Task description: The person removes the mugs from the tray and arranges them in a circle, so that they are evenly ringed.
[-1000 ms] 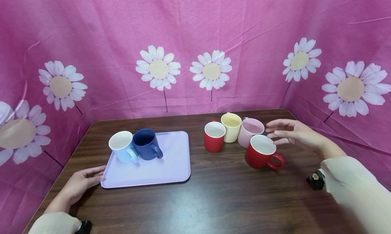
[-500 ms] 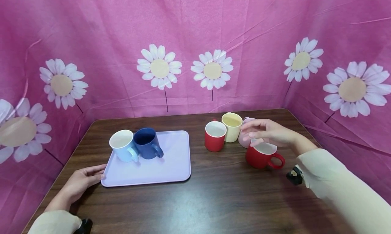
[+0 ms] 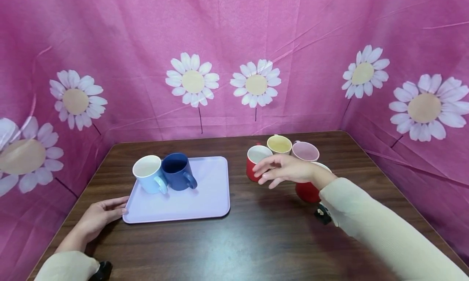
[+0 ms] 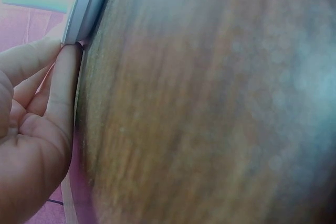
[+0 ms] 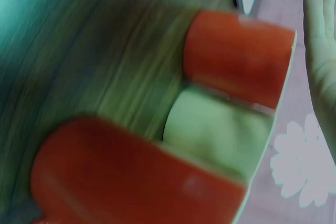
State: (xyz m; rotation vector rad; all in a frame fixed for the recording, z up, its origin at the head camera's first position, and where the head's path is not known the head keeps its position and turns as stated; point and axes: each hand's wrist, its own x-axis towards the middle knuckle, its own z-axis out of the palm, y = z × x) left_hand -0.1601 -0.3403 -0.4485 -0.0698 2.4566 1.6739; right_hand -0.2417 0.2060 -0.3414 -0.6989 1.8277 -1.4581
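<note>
At the lavender tray's (image 3: 205, 203) near left corner, my left hand (image 3: 96, 220) pinches the rim; the left wrist view shows thumb and fingers (image 4: 64, 80) at the edge. A light blue mug (image 3: 149, 179) and a navy mug (image 3: 177, 173) stand upright on the tray's left part. My right hand (image 3: 287, 170) is in the air with nothing in it, fingers loosely extended beside the smaller red mug (image 3: 251, 167). Behind it are a yellow mug (image 3: 279, 145) and a pink mug (image 3: 305, 151). The larger red mug (image 3: 307, 192) is partly hidden by my right wrist.
The dark wooden table (image 3: 205, 252) carries everything. A pink curtain (image 3: 227, 24) with printed daisies hangs behind it and along both sides. The mugs on the right stand close together, with bare wood between them and the tray.
My right hand has moved left across the pink mug and larger red mug to the smaller red mug. My left hand stays at the tray, and the mugs have not moved.
</note>
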